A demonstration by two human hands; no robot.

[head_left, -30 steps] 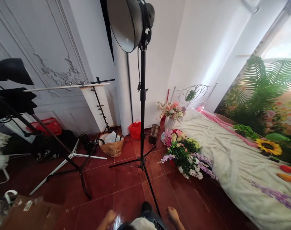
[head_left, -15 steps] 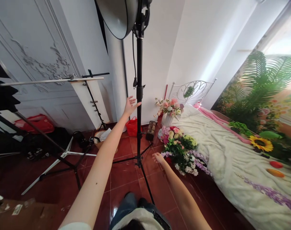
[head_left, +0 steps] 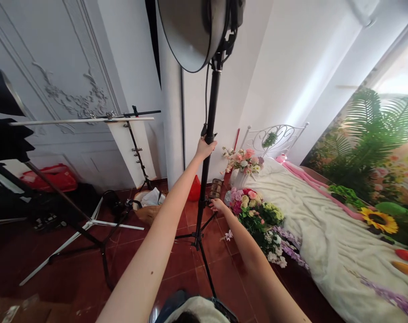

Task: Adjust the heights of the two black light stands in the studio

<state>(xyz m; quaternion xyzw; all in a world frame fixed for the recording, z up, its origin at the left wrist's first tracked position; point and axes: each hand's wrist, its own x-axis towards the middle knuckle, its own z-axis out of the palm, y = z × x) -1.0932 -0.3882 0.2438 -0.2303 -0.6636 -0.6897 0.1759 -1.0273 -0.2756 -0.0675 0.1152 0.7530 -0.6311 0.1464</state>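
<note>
A black light stand (head_left: 212, 103) rises in front of me, tilted a little to the right, with a large round lamp reflector (head_left: 190, 33) at its top and a cable hanging beside the pole. My left hand (head_left: 206, 148) is wrapped round the pole just below its upper collar. Lower down, my right hand (head_left: 217, 205) has its fingers closed at a knob on the lower collar of the same pole. The stand's tripod legs (head_left: 207, 269) are spread on the red tiled floor.
Artificial flowers (head_left: 254, 206) lie right of the stand, by a bed with a cream blanket (head_left: 311, 211). At left are a white stand leg (head_left: 118, 225), another black stand and a basket (head_left: 146, 213). Behind is a brown cylinder (head_left: 216, 187).
My left hand has closed round the pole. My right hand has moved up and left to the lower collar. The stand's top now leans right, and the lamp looks larger and nearer.
</note>
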